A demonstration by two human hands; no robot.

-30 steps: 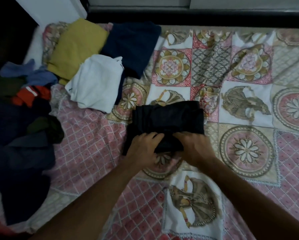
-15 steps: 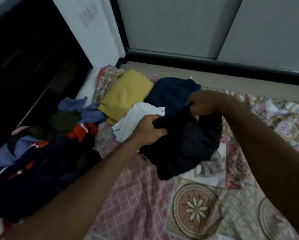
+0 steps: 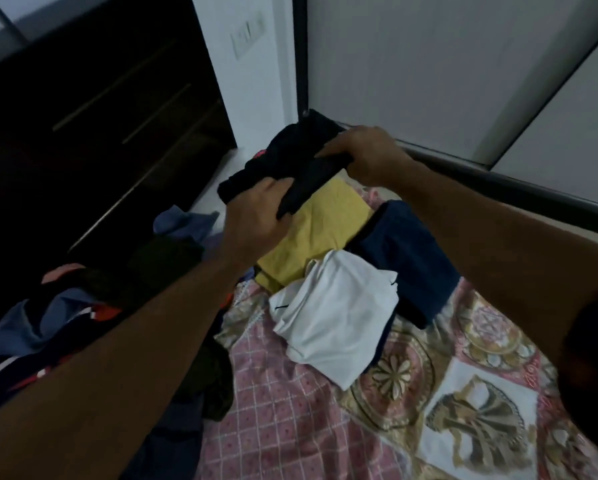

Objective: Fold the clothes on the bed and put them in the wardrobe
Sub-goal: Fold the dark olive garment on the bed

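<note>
- The left hand (image 3: 256,209), centre of the frame, has its fingers curled round the near lower end of the folded black garment (image 3: 290,150). The right hand (image 3: 366,154), just above and to the right, clamps the other end with its thumb on top. Both hands are gripping cloth, and neither is slack.
- The black garment is held in the air in the upper middle of the frame, as a thick bundle. It slopes down toward the left hand and lies above the far end of the folded yellow garment (image 3: 318,230).
- My reading is that this is the set-down of a finished fold among the folded pieces. To do it well, level the bundle first, then lower it flat so the layers do not slide apart. Let go with both hands together, fingers drawn out sideways.
- Choose the spot before lowering. The yellow garment is the nearest flat base. The navy garment (image 3: 408,254) and the white garment (image 3: 335,317) lie just beside it, toward the lower right.
- Steer clear of the unfolded heap (image 3: 65,306) at the left edge, which could get mixed up with the folded stack.
- The patterned bedspread (image 3: 290,410) is soft, so press the bundle lightly once it is down.
- The dark cabinet front (image 3: 83,98), upper left, may be the wardrobe, though I cannot tell for certain.
</note>
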